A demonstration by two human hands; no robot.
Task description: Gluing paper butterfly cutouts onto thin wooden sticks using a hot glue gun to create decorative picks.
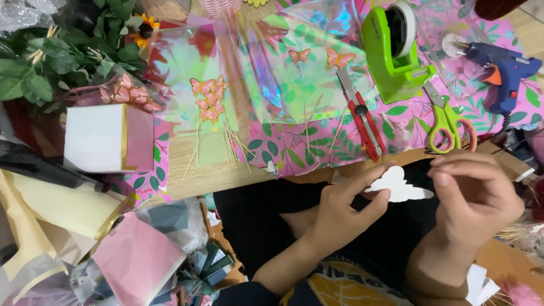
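1. Left hand point(340, 207): thumb and fingers pinch the white paper butterfly point(398, 185) by one wing.
2. Right hand point(473, 195): fingers curled closed just beside the opposite wing; contact cannot be told.
3. Progress: this butterfly looks cut out but unmounted; beyond the fingertips, pink butterflies point(208, 99) already sit on sticks.
4. Scissors point(447, 122) lie idle above the right fingers.

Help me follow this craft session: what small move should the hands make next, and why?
Probably peel the backing: the left hand pinches the white butterfly cutout, the right hand picks at its wing edge, and finished pink butterflies already sit on sticks.
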